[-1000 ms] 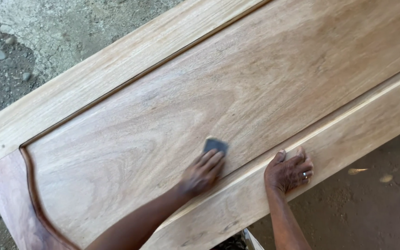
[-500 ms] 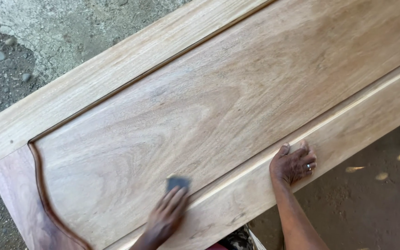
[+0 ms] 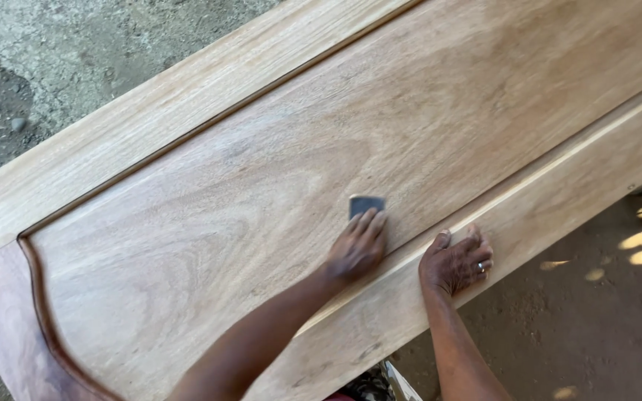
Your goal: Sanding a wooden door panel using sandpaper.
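Left hand [image 3: 357, 249] presses flat on a dark sanding pad [image 3: 366, 204], w/ the pad poking out at 12 o'clock of the fingers, on the sunken panel of a pale wooden door [image 3: 261, 186]. Right hand [image 3: 456, 261] lies open, palm down (ring on one finger), on the raised rail at 3 o'clock, just beside. Bare panel runs wide toward 10 and 1; a curved groove [image 3: 39, 304] bounds it at 8, and dirt ground [image 3: 581, 327] lies beyond the near edge at 4.

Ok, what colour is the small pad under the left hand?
Dark grey, the sanding pad shows best in the head view, pressed by the left hand on the pale wooden panel.
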